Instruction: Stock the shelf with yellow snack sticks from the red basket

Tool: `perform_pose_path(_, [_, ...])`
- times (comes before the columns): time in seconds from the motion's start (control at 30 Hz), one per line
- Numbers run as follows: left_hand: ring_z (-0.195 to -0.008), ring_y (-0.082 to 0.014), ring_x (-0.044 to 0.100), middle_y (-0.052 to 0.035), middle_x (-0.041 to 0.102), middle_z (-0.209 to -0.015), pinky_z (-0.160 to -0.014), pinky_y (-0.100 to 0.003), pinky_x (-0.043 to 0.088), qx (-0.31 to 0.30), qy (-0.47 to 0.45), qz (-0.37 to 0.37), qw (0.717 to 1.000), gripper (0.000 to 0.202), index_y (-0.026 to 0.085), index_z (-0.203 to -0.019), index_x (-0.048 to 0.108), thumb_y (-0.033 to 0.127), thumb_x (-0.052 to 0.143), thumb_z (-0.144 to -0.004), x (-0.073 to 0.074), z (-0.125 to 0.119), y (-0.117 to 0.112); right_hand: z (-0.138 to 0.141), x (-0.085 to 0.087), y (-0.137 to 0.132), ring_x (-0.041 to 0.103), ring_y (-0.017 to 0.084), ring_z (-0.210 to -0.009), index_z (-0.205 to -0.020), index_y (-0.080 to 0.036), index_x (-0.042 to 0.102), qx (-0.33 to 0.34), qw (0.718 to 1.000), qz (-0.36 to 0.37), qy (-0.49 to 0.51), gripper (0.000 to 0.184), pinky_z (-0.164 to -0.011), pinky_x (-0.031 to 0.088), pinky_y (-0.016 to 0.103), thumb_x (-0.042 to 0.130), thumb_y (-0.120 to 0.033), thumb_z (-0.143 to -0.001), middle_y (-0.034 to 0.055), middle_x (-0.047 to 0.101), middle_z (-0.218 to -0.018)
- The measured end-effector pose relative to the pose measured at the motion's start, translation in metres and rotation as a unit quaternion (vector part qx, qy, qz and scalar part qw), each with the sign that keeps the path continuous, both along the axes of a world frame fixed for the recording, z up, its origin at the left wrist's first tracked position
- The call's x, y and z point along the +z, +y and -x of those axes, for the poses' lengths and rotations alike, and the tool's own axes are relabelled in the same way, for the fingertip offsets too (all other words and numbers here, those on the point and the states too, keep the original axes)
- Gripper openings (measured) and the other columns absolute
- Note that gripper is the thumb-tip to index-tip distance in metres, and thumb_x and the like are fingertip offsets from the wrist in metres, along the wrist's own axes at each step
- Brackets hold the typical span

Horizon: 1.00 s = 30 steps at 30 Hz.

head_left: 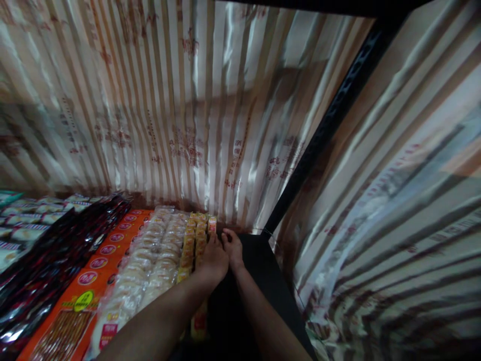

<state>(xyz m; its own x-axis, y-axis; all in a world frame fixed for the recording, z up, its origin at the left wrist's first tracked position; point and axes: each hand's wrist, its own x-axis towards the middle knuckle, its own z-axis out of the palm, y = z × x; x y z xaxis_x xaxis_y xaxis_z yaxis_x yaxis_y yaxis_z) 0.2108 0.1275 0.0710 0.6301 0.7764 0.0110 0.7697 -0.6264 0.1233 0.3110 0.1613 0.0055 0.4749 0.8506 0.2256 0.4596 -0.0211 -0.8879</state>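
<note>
Both my arms reach forward onto a low dark shelf (259, 265). My left hand (212, 260) lies palm down on a row of small yellow snack packets (193, 235), its fingers at the far end of the row by an upright packet (212, 224). My right hand (233, 248) rests just right of it with fingers curled down against the dark shelf beside the same packets. Whether either hand actually grips a packet is hidden by the backs of the hands.
Left of the yellow row lie clear bags of pale round cakes (150, 265), then orange packets (93, 281), dark glossy packets (45, 271) and more goods at far left. Shiny striped plastic sheeting (188, 110) hangs behind and to the right, with a black post (323, 130) between.
</note>
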Motion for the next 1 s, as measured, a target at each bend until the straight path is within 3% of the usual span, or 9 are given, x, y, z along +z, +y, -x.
perform_pose_path(0.1, [-0.128,-0.0278,0.033,-0.0204,0.047,-0.130,-0.109,-0.041,0.014,0.002,0.076,0.003,0.997,0.047,-0.003,-0.124,0.045,0.011,0.033,-0.081,0.015,-0.006,-0.028,-0.003,0.005,-0.033,0.061,0.018,-0.088,-0.093,-0.016,0.062,-0.009,0.999,-0.015,0.028,0.032,-0.085,0.046,0.032,0.045,-0.036,-0.074,0.0076,0.066,-0.096])
perform_pose_path(0.2, [-0.129,-0.0285,0.032,-0.0213,0.044,-0.132,-0.110,-0.042,0.014,-0.018,0.065,0.003,0.998,0.051,-0.003,-0.128,0.040,0.012,0.037,-0.080,0.022,-0.007,-0.063,-0.001,0.012,-0.073,0.061,0.018,-0.086,-0.094,-0.017,0.060,-0.010,0.997,-0.013,0.073,0.033,-0.081,0.047,0.032,0.046,-0.038,-0.074,0.0070,0.066,-0.095])
perform_pose_path(0.3, [-0.128,-0.0298,0.033,-0.0247,0.042,-0.132,-0.109,-0.042,0.018,-0.049,0.025,0.027,0.998,0.055,-0.006,-0.127,0.039,0.015,0.044,-0.077,0.020,0.000,-0.103,0.005,0.022,-0.119,0.062,0.018,-0.085,-0.095,-0.015,0.059,-0.010,0.992,-0.006,0.122,0.034,-0.080,0.048,0.032,0.047,-0.039,-0.073,0.0089,0.065,-0.097])
perform_pose_path(0.43, [-0.128,-0.0266,0.032,-0.0187,0.040,-0.135,-0.106,-0.036,0.027,-0.096,-0.085,0.027,0.991,0.050,0.002,-0.128,0.042,0.021,0.042,-0.082,-0.002,0.021,-0.164,0.018,0.024,-0.193,0.062,0.018,-0.089,-0.098,-0.016,0.058,-0.007,0.988,-0.008,0.153,0.035,-0.079,0.049,0.031,0.047,-0.041,-0.077,0.0097,0.066,-0.097])
perform_pose_path(0.53, [-0.131,-0.0249,0.027,-0.0150,0.041,-0.136,-0.108,-0.034,0.026,-0.136,-0.145,0.041,0.979,0.045,0.007,-0.125,0.047,0.027,0.042,-0.085,-0.030,0.041,-0.209,0.027,0.010,-0.249,0.062,0.018,-0.087,-0.098,-0.017,0.059,0.002,0.993,0.017,0.117,0.033,-0.079,0.049,0.030,0.044,-0.042,-0.080,0.0085,0.067,-0.095])
perform_pose_path(0.63, [-0.130,-0.0216,0.030,-0.0121,0.044,-0.133,-0.107,-0.033,0.029,-0.142,-0.171,0.096,0.970,0.045,0.011,-0.126,0.044,0.021,0.044,-0.083,-0.057,0.061,-0.244,0.035,-0.008,-0.292,0.062,0.017,-0.086,-0.090,-0.020,0.062,0.033,0.996,0.080,0.028,0.027,-0.081,0.047,0.030,0.044,-0.038,-0.081,0.0058,0.068,-0.091])
perform_pose_path(0.8, [-0.121,-0.0171,0.042,-0.0115,0.045,-0.132,-0.101,-0.032,0.037,-0.046,-0.211,0.208,0.954,0.048,0.013,-0.129,0.041,0.013,0.040,-0.081,-0.080,0.078,-0.268,0.051,-0.025,-0.310,0.062,0.017,-0.089,-0.092,-0.022,0.064,0.094,0.984,0.144,-0.053,0.026,-0.084,0.045,0.030,0.041,-0.027,-0.081,0.0041,0.068,-0.095])
perform_pose_path(0.9, [-0.117,-0.0179,0.047,-0.0120,0.045,-0.132,-0.097,-0.030,0.040,0.024,-0.212,0.260,0.942,0.046,0.013,-0.125,0.046,0.014,0.041,-0.079,-0.085,0.078,-0.265,0.058,-0.035,-0.300,0.062,0.017,-0.093,-0.097,-0.022,0.064,0.128,0.969,0.199,-0.072,0.028,-0.087,0.044,0.029,0.041,-0.022,-0.080,0.0045,0.068,-0.100])
perform_pose_path(1.0, [-0.109,-0.0150,0.053,-0.0068,0.055,-0.122,-0.094,-0.023,0.040,0.124,-0.158,0.301,0.932,0.036,0.017,-0.111,0.058,0.015,0.039,-0.080,-0.092,0.080,-0.257,0.056,-0.050,-0.290,0.061,0.019,-0.096,-0.101,-0.018,0.064,0.140,0.940,0.286,-0.123,0.031,-0.087,0.043,0.030,0.042,-0.015,-0.079,0.0091,0.066,-0.104])
